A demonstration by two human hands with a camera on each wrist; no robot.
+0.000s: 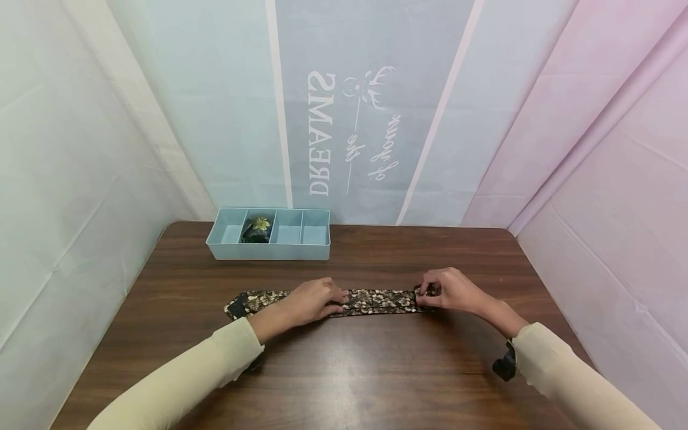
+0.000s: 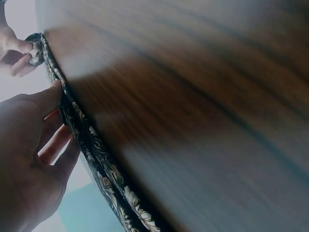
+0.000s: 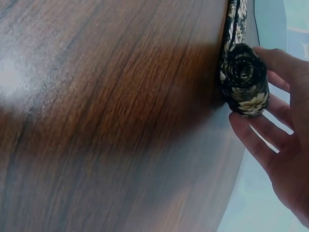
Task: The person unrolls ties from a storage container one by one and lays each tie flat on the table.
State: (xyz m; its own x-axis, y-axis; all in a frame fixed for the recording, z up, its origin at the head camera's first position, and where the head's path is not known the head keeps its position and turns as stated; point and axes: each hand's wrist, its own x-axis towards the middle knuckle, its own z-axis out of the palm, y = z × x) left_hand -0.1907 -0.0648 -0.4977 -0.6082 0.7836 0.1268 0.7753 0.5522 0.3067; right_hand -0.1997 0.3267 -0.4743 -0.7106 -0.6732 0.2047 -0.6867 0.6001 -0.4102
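A black necktie with cream flowers (image 1: 378, 301) lies lengthwise across the table, its pointed wide end at the left. Its right end is wound into a small roll (image 3: 246, 79), the spiral of layers showing in the right wrist view. My right hand (image 1: 451, 289) holds this roll between thumb and fingers. Farther left, my left hand (image 1: 312, 301) rests on the flat length, its fingertips touching the fabric. In the left wrist view the left hand (image 2: 34, 145) has thumb and fingers set against the tie, which appears as two folded layers.
A light blue divided tray (image 1: 271, 252) stands at the table's back edge. One compartment holds a dark rolled item with a yellow-green flower print (image 1: 257, 229). The brown wooden table (image 1: 344, 370) is bordered by pale hanging cloths (image 1: 236, 107), with printed words on the back one.
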